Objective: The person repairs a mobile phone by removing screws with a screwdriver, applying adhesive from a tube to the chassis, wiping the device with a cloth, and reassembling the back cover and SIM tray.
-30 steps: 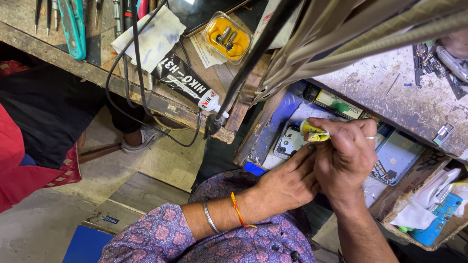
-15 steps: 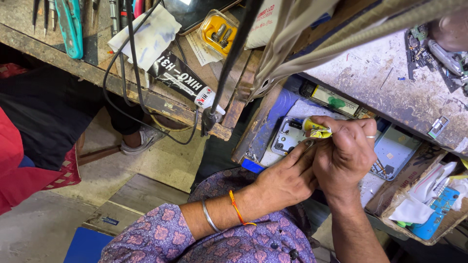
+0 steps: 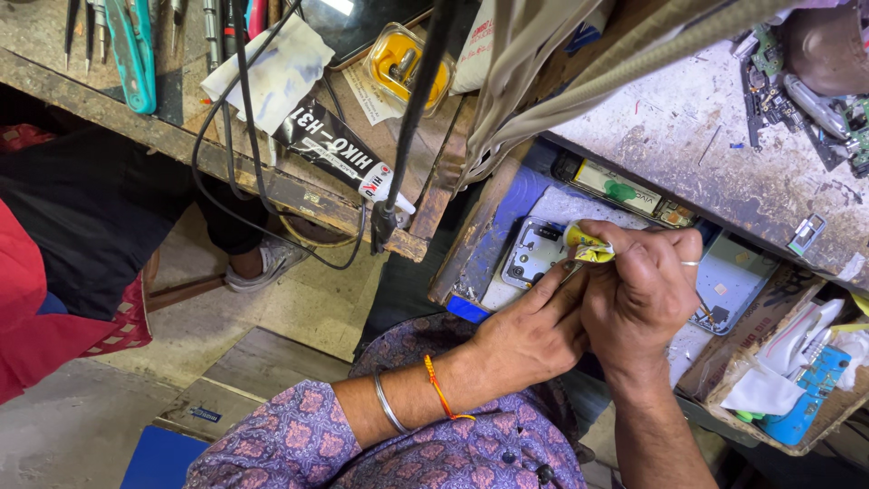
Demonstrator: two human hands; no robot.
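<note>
Over the open drawer (image 3: 493,240) below the counter (image 3: 688,154), the right hand (image 3: 644,294) is curled tight around a small yellow tube (image 3: 587,244), whose crumpled end sticks out past the thumb and forefinger. The left hand (image 3: 529,335) presses against the right from below, its fingers closed in toward the tube; what they grip I cannot tell. The tube sits just above a pale phone back (image 3: 534,254) lying in the drawer.

A black tube (image 3: 333,150) with white lettering and a red-and-white tip lies slantwise on the wooden shelf (image 3: 272,186) to the left, just below a crumpled white cloth (image 3: 272,74). A clear yellow box (image 3: 407,68) stands further up. Another phone (image 3: 620,188), with a green sticker, lies at the drawer's back. A cardboard box (image 3: 778,317) at right holds white scraps and a blue board (image 3: 810,398).
</note>
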